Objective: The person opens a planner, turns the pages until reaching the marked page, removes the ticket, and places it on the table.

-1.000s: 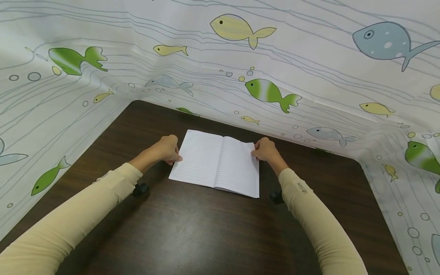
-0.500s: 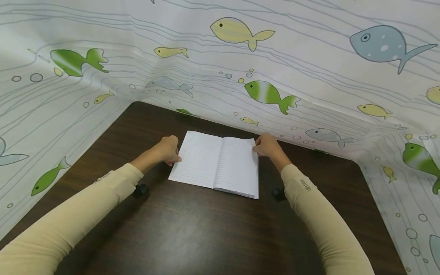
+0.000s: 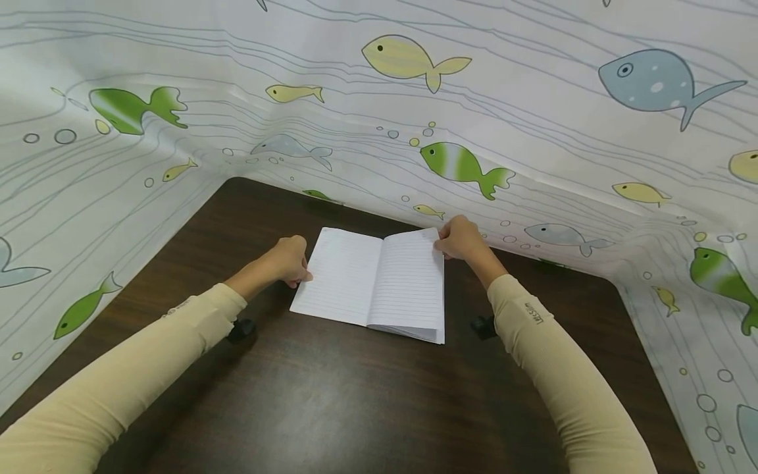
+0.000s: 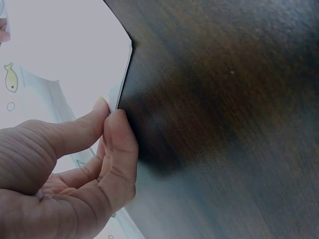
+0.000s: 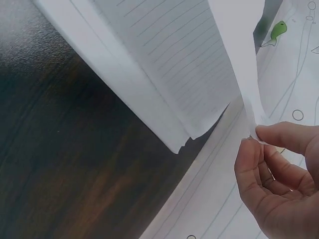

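Note:
A lined notebook (image 3: 343, 276) lies spread open on the dark wooden table, its white ruled pages facing up. My left hand (image 3: 290, 260) pinches the notebook's left edge between thumb and index finger; the left wrist view shows this left hand (image 4: 84, 169) with the thumb on top and fingers under the edge. At the far right corner, my right hand (image 3: 462, 238) pinches a page (image 3: 410, 276) that is lifted off the pages below. In the right wrist view this raised page (image 5: 244, 59) stands apart from the ruled sheets (image 5: 169, 55) beneath, its corner between my right thumb and fingers.
The brown table (image 3: 331, 401) runs up to a white covering (image 3: 331, 112) printed with fish, which rises at the back and both sides. A dark object sits beneath each wrist. Cream sleeves (image 3: 154, 355) cover both arms.
My right hand has moved up and slightly away from me, raising the right page's corner, so a gap now shows beneath it. The left hand has stayed at the left edge.

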Tool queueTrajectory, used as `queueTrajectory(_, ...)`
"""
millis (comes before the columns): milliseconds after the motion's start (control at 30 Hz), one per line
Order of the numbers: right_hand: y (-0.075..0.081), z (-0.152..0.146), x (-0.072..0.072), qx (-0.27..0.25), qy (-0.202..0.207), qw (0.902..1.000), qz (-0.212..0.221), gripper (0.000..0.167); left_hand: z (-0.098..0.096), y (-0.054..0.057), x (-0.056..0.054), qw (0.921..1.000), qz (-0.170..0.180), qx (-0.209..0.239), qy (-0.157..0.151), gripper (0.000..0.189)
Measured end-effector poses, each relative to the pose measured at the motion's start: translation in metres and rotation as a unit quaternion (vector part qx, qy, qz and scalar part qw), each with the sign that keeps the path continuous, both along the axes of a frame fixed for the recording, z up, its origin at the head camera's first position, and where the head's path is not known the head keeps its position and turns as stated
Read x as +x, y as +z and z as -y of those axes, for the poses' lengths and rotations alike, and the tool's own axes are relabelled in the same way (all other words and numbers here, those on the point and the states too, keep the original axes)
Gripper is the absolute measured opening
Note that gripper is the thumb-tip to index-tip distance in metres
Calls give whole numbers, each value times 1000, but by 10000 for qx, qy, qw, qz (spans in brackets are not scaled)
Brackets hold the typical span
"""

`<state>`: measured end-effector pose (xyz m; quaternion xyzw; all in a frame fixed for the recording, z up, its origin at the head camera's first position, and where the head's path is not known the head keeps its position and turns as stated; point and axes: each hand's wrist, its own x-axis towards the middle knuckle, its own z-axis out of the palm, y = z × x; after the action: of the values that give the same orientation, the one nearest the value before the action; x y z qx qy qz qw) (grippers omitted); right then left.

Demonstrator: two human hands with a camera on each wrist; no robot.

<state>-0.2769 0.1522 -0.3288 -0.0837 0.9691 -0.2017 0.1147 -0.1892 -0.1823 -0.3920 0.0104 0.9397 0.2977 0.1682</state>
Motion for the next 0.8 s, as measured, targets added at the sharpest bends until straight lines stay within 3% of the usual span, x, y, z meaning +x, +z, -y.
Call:
queueTrajectory(400, 10, 13, 2, -543, 36, 9985, 65, 26, -3, 1, -1, 9998, 3, -147, 166, 19)
queueTrajectory(800, 13, 33, 11, -1255, -37, 9917, 291, 29, -3, 0, 2, 9997, -120, -196, 89, 19)
